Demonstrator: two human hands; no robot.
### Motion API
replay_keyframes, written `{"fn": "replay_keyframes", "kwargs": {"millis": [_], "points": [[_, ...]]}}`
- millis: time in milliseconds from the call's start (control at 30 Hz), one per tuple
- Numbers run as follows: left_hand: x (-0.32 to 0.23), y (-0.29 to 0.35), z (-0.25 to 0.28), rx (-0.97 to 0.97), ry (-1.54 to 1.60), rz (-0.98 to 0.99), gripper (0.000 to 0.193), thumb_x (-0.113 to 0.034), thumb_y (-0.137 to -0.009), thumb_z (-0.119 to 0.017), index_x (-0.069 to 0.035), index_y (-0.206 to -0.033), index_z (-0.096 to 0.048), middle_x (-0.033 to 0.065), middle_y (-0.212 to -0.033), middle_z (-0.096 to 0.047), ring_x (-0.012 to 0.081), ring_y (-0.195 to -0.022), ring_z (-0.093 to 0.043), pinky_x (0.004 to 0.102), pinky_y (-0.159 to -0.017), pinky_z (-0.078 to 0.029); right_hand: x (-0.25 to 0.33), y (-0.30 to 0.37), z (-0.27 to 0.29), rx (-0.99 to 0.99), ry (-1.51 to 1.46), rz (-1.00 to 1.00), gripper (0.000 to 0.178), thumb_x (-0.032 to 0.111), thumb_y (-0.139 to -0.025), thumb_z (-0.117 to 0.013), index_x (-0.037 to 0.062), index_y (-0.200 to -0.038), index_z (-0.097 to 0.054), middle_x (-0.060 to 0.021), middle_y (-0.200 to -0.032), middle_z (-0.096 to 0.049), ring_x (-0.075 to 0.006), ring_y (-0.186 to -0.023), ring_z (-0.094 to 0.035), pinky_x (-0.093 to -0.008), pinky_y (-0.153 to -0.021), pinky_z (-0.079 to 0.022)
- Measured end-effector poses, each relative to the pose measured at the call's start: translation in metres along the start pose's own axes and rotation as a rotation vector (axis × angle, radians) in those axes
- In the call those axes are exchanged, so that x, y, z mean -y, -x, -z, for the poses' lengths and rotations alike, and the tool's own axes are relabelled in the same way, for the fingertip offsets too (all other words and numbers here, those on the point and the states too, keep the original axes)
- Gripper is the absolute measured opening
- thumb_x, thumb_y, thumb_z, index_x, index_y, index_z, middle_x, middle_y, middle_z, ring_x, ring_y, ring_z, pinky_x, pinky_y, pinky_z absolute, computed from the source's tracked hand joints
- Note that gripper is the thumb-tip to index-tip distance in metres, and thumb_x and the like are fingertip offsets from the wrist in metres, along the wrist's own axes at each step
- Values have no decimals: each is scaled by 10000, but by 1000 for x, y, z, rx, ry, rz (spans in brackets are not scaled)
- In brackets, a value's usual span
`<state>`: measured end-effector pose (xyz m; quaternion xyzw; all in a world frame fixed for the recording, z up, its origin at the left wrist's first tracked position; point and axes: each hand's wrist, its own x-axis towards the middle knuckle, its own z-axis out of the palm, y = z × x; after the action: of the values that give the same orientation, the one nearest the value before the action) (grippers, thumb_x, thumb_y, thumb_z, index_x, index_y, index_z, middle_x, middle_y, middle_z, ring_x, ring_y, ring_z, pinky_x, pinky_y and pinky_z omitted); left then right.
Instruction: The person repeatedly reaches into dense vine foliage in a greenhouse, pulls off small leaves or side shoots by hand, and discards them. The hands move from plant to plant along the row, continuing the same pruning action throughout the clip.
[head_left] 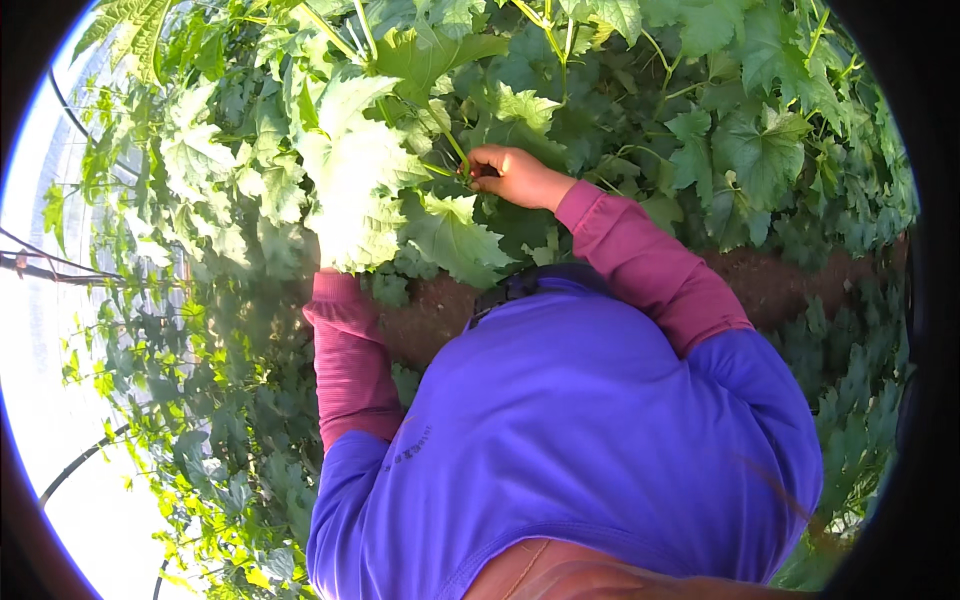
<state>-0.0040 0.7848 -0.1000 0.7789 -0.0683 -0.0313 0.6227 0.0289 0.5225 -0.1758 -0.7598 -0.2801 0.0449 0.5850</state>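
Note:
My right hand [518,180] reaches in among broad, lobed green leaves, its thumb and fingers closed in a pinch. A thin green plant stem [452,143] runs into the pinch. The fingertips partly hide whatever small part they grip. My left forearm [350,340], in a pink sleeve, reaches up to a large sunlit leaf [360,190]. Behind that leaf the left hand is almost wholly hidden, so its fingers do not show. Another broad leaf [455,237] hangs just below the right fingertips.
Dense vines [230,370] climb on the left, beside a bright translucent wall [60,400] with dark curved bars. More leaves [760,150] crowd the far right. Brown soil [430,318] runs between the plant rows, in front of my blue shirt.

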Motion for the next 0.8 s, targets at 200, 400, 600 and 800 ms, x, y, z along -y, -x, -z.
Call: {"fn": "replay_keyframes", "kwargs": {"millis": [200,400,600,800], "points": [[15,-27,-37,423,-159,165,425,-302,-876,-622,-38,-1197,-533,53,-1007,-600,115,-903,-530,244,-805,-411,7,-2,-6,55,-18,-84,218,79,-737,-696,19,-880,-543,-75,-754,-581,-193,-699,-555,-319,-649,-445],[22,-23,-47,303,-68,159,390,-262,-877,-603,-35,-1188,-538,45,-995,-599,110,-891,-529,237,-799,-409,4,2,-4,-38,-154,-91,222,29,-725,-643,25,-912,-523,-46,-762,-569,-159,-712,-549,-298,-660,-447],[29,-3,-35,181,2,174,359,-221,-877,-584,-32,-1179,-543,37,-984,-598,106,-880,-529,230,-792,-406,14,18,11,-52,-77,-35,323,15,-763,-588,47,-1078,-527,-80,-944,-610,-165,-873,-584,-309,-772,-461],[17,-17,-14,98,9,132,330,-181,-878,-565,-29,-1170,-548,29,-972,-597,101,-868,-529,223,-785,-404,8,21,7,-66,-138,17,368,2,-771,-607,47,-1121,-506,-65,-997,-579,-140,-930,-556,-292,-824,-445]]}}
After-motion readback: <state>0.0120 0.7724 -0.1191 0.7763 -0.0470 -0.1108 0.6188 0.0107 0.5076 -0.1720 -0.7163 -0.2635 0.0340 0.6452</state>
